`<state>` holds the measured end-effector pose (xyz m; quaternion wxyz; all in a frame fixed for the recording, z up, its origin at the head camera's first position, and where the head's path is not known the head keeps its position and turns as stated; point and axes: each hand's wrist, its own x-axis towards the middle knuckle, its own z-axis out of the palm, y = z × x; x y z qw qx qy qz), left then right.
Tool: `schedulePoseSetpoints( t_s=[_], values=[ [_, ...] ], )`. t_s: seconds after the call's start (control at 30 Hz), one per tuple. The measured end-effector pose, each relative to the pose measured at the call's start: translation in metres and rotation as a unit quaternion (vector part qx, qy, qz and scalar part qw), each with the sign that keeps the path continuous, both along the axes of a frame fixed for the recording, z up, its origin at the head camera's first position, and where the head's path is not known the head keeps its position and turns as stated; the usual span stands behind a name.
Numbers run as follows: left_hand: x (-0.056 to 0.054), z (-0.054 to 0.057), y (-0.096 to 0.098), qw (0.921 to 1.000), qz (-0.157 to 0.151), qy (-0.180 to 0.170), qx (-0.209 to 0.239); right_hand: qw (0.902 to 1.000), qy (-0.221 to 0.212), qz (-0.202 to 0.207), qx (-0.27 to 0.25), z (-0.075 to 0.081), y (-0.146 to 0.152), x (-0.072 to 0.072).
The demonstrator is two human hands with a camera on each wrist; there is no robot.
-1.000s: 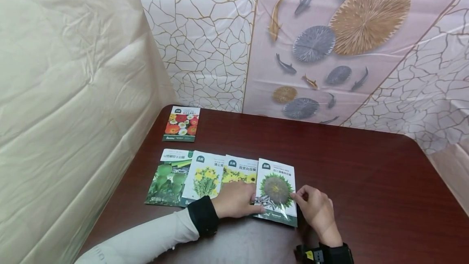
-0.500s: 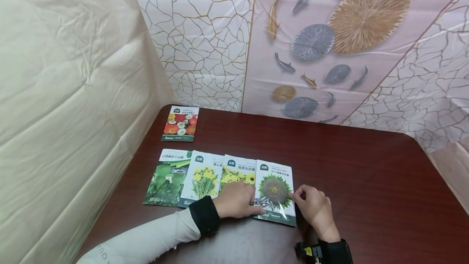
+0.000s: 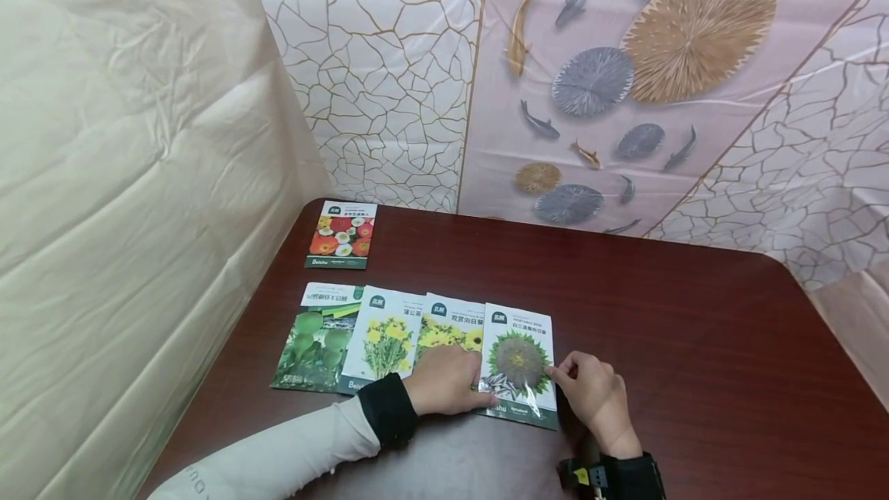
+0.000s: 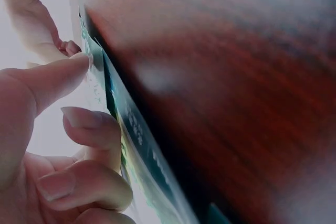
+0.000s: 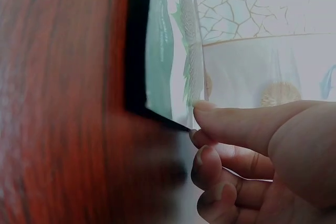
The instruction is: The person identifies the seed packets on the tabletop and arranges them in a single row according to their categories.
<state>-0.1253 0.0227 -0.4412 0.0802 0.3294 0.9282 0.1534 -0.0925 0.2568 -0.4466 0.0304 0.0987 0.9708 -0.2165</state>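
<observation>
In the head view, a seed packet with a round green-fringed flower head lies at the right end of a row. My right hand pinches its right edge between thumb and forefinger, and the right wrist view shows that edge raised off the table. My left hand rests over the lower part of the yellow sunflower packet, hiding much of it. Its straight thumb presses the lower left of the pinched packet, while the other fingers lie loosely bent on the neighbouring packet.
A yellow-flower packet and a green-leaf packet continue the row leftward, edges overlapping. A red-and-white-flower packet lies behind, near the far left corner of the dark wooden table. Pale cloth hangs along the left side.
The rightmost packet has shifted very slightly left, closer against the sunflower packet, with my right hand still pinching it. My left hand has stayed nearly in place.
</observation>
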Motion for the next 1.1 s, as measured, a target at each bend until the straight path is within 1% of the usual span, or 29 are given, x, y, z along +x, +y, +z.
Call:
schedulePoseSetpoints(
  t_s=[0.1,0.17,0.27,0.37,0.43,0.47,0.53,0.6,0.63,0.67,0.7,0.77,0.8,0.83,0.87,0.93,1.0,1.03,1.1],
  values=[
    [-0.001,0.0,-0.004,0.9999,0.004,-0.011,0.011,1.0,0.008,0.002,0.001,0.004,-0.005,-0.002],
    [-0.003,0.001,-0.009,0.9994,0.012,-0.022,0.023,0.9998,0.016,0.007,-0.004,0.008,-0.009,-0.003],
    [-0.006,0.005,-0.018,0.9982,0.031,-0.033,0.039,0.9988,0.033,0.027,-0.025,0.017,-0.017,-0.006],
    [-0.01,0.008,-0.03,0.9968,0.052,-0.035,0.05,0.9957,0.055,0.05,-0.056,0.026,-0.028,-0.009],
    [-0.013,0.011,-0.038,0.9958,0.059,-0.036,0.06,0.9928,0.071,0.062,-0.074,0.029,-0.035,-0.013],
    [-0.014,0.013,-0.043,0.9953,0.063,-0.034,0.065,0.991,0.082,0.068,-0.081,0.027,-0.037,-0.016],
    [-0.017,0.015,-0.052,0.9945,0.071,-0.033,0.07,0.9866,0.12,0.087,-0.068,0.01,-0.038,-0.028],
    [-0.02,0.017,-0.06,0.9933,0.086,-0.032,0.07,0.9808,0.155,0.105,-0.053,-0.015,-0.039,-0.044],
    [-0.022,0.018,-0.065,0.9925,0.096,-0.032,0.068,0.978,0.164,0.115,-0.059,-0.024,-0.041,-0.051],
    [-0.024,0.019,-0.07,0.9914,0.108,-0.032,0.066,0.9749,0.178,0.125,-0.048,-0.037,-0.043,-0.06],
    [-0.027,0.019,-0.074,0.9905,0.119,-0.029,0.063,0.9727,0.187,0.133,-0.037,-0.046,-0.047,-0.068],
    [-0.032,0.021,-0.085,0.987,0.145,-0.032,0.061,0.9701,0.187,0.145,-0.053,-0.049,-0.061,-0.081],
    [-0.036,0.022,-0.091,0.9852,0.157,-0.032,0.061,0.9705,0.175,0.149,-0.073,-0.04,-0.072,-0.083],
    [-0.039,0.023,-0.097,0.9828,0.171,-0.033,0.06,0.9706,0.165,0.15,-0.09,-0.029,-0.084,-0.084],
    [-0.043,0.024,-0.104,0.9805,0.184,-0.034,0.06,0.9707,0.162,0.151,-0.092,-0.019,-0.096,-0.085],
    [-0.053,0.026,-0.117,0.9751,0.21,-0.039,0.059,0.9689,0.148,0.157,-0.122,0.006,-0.121,-0.085],
    [-0.064,0.027,-0.131,0.969,0.237,-0.044,0.054,0.9705,0.119,0.153,-0.143,0.031,-0.146,-0.085],
    [-0.07,0.028,-0.138,0.9657,0.251,-0.046,0.05,0.9717,0.113,0.152,-0.141,0.036,-0.156,-0.089],
    [-0.083,0.027,-0.154,0.9587,0.277,-0.049,0.044,0.9748,0.096,0.15,-0.135,0.039,-0.174,-0.1]
  ],
)
